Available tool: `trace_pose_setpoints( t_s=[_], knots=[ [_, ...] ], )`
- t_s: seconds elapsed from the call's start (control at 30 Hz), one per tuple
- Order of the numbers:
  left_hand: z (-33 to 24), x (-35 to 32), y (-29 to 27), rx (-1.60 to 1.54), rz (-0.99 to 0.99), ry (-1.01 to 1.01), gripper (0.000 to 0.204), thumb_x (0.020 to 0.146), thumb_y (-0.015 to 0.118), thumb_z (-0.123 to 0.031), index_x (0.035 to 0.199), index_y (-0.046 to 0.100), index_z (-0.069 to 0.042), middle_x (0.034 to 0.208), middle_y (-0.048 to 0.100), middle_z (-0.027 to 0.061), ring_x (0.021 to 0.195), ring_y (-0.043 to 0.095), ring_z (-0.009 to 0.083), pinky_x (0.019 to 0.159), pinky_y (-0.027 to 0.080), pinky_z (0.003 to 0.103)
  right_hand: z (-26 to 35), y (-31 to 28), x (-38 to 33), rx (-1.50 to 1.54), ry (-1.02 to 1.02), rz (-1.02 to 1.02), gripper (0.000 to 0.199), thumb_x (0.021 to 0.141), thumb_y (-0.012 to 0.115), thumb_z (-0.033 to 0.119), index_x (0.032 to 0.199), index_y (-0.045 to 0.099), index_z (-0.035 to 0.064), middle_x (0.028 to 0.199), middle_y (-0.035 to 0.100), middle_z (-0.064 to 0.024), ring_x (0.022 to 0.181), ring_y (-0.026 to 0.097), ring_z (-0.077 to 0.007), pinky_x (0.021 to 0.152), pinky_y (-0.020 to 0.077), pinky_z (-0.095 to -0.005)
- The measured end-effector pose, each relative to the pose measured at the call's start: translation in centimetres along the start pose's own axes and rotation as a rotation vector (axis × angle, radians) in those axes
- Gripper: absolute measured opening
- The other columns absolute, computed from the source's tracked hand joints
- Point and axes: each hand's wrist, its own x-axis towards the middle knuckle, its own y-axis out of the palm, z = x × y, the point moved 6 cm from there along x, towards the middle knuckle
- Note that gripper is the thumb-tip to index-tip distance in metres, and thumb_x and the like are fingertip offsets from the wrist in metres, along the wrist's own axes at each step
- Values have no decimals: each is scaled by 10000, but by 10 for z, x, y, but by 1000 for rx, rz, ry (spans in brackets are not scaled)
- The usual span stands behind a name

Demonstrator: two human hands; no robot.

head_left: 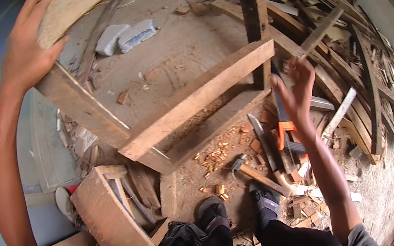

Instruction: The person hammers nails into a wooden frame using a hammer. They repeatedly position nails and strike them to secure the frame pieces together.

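Note:
A wooden frame stands before me, with a left post (pixel 93 115), a dark right post (pixel 252 2) and a crossbar (pixel 197 96) between them. My left hand (pixel 26 53) is wrapped around the end of a pale wooden board (pixel 81 6) at the top of the left post. Beyond the crossbar's right end, my right hand (pixel 298 81) is raised, somewhat blurred, its thumb apart from its fingers. A wood strip (pixel 323 29) reaches close to those fingertips; contact is unclear. Below that hand lies an orange-handled saw (pixel 285 128). A hammer (pixel 256 175) rests on the floor by my feet.
Piled timber (pixel 352 74) fills the right side. A wooden box (pixel 111 217) and a black plastic bag (pixel 174 245) lie at lower left. Wood shavings (pixel 214 158) cover the floor inside the frame's near side. White blocks (pixel 136 35) lie beyond the frame.

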Motion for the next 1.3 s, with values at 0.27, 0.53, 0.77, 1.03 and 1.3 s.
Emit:
trace_pose_setpoints(
  t_s=[0.27,0.53,0.77,1.03,1.3],
  knots=[
    [-46,-29,-17,251,-230,-43,714,773,828,-116,1422,537,-53,1512,483,135,1399,443,334,1189,305,458,-156,8,75,104,414,371,843,932,668,597,1487,415,15,1348,561,-192,1263,504,-259,1074,402,-383],
    [-64,-438,194,-1059,-641,-1225,778,1070,304,-593,1563,303,10,1619,329,179,1503,292,300,1254,166,438,-137,89,69,197,387,221,669,960,584,618,1131,636,-27,1019,649,-102,950,571,-180,863,470,-353],
    [-114,-288,232,-875,-421,-1479,857,1035,344,-674,1387,513,89,1339,581,233,1261,537,315,1097,391,401,-115,44,80,95,527,214,723,961,584,653,1139,644,-45,1030,651,-115,963,580,-185,895,472,-348],
    [23,-245,256,-829,247,-1426,1197,848,385,-905,1607,217,6,1664,194,259,1557,151,374,1256,135,476,-30,44,12,386,886,351,837,930,680,587,1414,509,-74,1324,602,-156,1203,577,-229,1033,458,-379],
    [13,-277,338,-616,869,-1240,1348,745,249,-1013,1578,258,47,1626,250,304,1529,227,423,1212,213,627,-11,21,-149,450,1316,302,730,978,677,461,1424,463,-76,1293,612,-134,1159,606,-205,975,495,-340]
  ],
)
